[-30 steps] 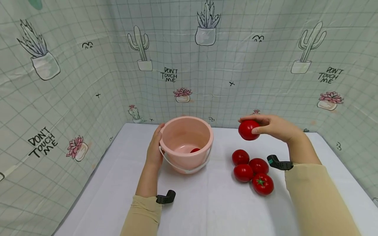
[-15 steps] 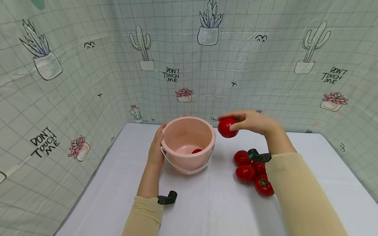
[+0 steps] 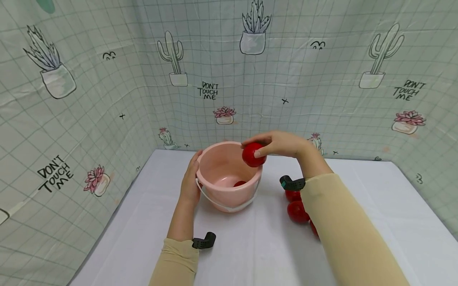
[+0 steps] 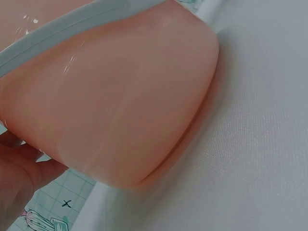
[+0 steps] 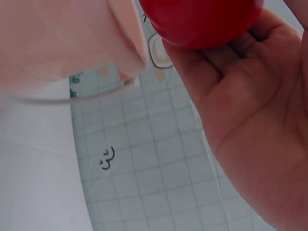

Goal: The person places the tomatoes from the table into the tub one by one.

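In the head view a pink bucket (image 3: pixel 229 194) with a white handle (image 3: pixel 229 208) stands upright on the white table. A red tomato (image 3: pixel 240 183) shows partly on its floor. My left hand (image 3: pixel 189 184) holds the bucket's left side; the left wrist view shows its thumb and fingers (image 4: pixel 48 171) against the pink wall. Above the bucket's right rim, my right hand (image 3: pixel 280 146) grips another red tomato (image 3: pixel 253 155) between thumb and fingers. The right wrist view shows that tomato large at the top, beside the bucket wall (image 5: pixel 62 43).
On the table, right of the bucket, lie several tomatoes (image 3: pixel 297 211), partly hidden by my right sleeve (image 3: pixel 343 222). A patterned cloth (image 3: pixel 279 71) rises behind and at both sides of the white table (image 3: pixel 243 254). Black wrist devices (image 3: pixel 204 241) are worn on both arms.
My right hand has carried its tomato leftward, from above the loose tomatoes to the bucket's right rim. My left hand stays on the bucket. The right sleeve now covers more of the loose tomatoes.
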{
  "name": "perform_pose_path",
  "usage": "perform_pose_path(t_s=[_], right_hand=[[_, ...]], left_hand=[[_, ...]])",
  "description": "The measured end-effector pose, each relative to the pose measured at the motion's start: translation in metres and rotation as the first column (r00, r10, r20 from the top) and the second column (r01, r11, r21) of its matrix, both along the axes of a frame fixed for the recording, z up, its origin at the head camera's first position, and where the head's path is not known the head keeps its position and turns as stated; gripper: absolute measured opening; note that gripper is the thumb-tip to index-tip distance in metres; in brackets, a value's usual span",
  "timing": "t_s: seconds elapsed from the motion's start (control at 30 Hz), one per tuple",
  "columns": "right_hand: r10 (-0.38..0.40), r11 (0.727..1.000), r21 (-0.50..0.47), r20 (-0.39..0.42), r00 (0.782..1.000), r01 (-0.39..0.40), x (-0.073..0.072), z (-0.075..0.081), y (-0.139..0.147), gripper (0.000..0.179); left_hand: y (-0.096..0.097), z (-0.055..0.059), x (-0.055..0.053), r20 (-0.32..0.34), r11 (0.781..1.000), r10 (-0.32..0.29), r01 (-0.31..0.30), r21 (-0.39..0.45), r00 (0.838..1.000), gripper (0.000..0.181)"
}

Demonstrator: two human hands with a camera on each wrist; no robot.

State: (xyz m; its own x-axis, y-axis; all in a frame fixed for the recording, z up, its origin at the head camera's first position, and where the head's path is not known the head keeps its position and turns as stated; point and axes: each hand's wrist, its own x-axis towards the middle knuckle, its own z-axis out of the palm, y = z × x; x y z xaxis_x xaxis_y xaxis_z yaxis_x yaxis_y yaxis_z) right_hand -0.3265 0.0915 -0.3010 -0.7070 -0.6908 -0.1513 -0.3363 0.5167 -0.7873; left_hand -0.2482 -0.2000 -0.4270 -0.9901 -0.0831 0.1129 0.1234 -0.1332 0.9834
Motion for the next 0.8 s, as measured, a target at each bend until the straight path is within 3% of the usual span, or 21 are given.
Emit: perform_pose_path(t_s=[0.2, 0.43, 0.8], right_hand=[[0.002, 0.998, 0.070, -0.003, 1.000, -0.002, -0.004, 0.003, -0.022, 0.046], [0.064, 0.990, 0.123, 0.013, 0.998, -0.065, -0.008, 0.002, -0.046, 0.048], [0.183, 0.947, 0.272, -0.030, 0.983, -0.168, -0.011, 0.002, -0.078, 0.051]], left_hand=[[-0.001, -0.001, -0.001, 0.003, 1.000, 0.000, 0.000, 0.010, 1.000, 0.042], [0.000, -0.003, -0.002, -0.003, 0.999, -0.020, 0.020, 0.027, 1.000, 0.042], [-0.002, -0.002, -0.001, 0.004, 1.000, -0.004, 0.004, -0.008, 1.000, 0.042]])
